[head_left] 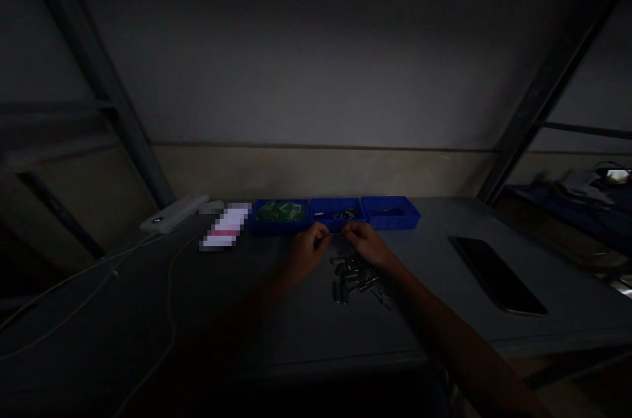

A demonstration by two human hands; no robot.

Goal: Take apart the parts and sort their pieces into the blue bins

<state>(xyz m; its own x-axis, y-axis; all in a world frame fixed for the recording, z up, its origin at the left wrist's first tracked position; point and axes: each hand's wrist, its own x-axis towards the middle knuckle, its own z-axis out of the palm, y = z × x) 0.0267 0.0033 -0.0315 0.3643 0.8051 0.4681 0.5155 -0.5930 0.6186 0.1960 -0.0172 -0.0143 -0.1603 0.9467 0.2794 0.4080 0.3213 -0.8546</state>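
My left hand (309, 248) and my right hand (364, 241) meet over the grey table (276, 313), just in front of the blue trays. Both hands pinch a small thin part (334, 234) between their fingertips; it is too small and dark to name. Below the right hand lies a loose pile of several small grey metal pieces (356, 280). Behind the hands stand three blue trays: the left tray (280, 215) holds green parts, the middle tray (338, 212) holds dark small parts, the right tray (390, 212) looks nearly bare.
A dark phone (496, 273) lies flat at the right. A white power strip (172, 212) with cables (170, 293) sits at the left, beside a white and pink box (226, 227). Slanted metal frame posts (99, 76) flank the bench. The light is very dim.
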